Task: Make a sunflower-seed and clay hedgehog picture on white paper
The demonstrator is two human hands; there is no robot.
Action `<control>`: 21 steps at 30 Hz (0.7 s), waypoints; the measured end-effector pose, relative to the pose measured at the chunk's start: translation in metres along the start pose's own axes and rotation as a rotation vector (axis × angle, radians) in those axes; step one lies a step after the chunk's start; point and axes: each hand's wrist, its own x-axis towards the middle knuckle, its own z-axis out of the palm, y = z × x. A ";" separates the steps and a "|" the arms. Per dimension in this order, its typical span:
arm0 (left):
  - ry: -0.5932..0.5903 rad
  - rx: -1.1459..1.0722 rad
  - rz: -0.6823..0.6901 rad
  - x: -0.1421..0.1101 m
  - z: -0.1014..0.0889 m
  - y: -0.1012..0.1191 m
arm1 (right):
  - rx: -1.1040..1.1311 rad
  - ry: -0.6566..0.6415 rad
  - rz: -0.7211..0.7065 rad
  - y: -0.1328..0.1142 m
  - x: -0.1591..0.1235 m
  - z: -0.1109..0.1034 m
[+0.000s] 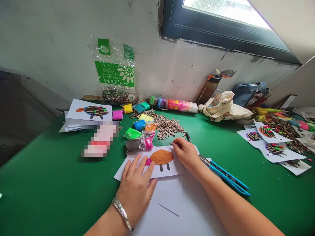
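My left hand (136, 185), a silver bangle on its wrist, lies flat with fingers spread on a white paper card (172, 168), holding it down on the green table (49, 183). The card bears an orange clay oval (161, 156) with a pink blob at its left end and two dark legs below. My right hand (185, 151) rests at the card's right edge, fingertips pinched on a sunflower seed (170, 144) just above the orange shape. A heap of striped sunflower seeds (167, 126) lies right behind the card.
Small bags of coloured clay (139, 124) lie by the seeds, a row of clay packs (174, 105) and a seed bag (118, 78) at the wall. Blue scissors (226, 177) lie right of my arm. Finished seed pictures (273, 147) sit far right, a card stack (88, 113) left.
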 end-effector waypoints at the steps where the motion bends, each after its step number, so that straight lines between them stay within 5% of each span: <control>1: 0.001 -0.005 -0.001 0.000 0.000 0.000 | -0.014 -0.012 -0.002 0.000 0.001 0.001; 13: -0.001 -0.055 -0.007 0.000 -0.003 0.002 | -0.105 -0.027 -0.070 0.003 -0.002 0.006; 21: 0.188 -0.163 0.027 0.005 -0.012 -0.006 | 0.039 0.050 -0.116 -0.009 -0.005 0.002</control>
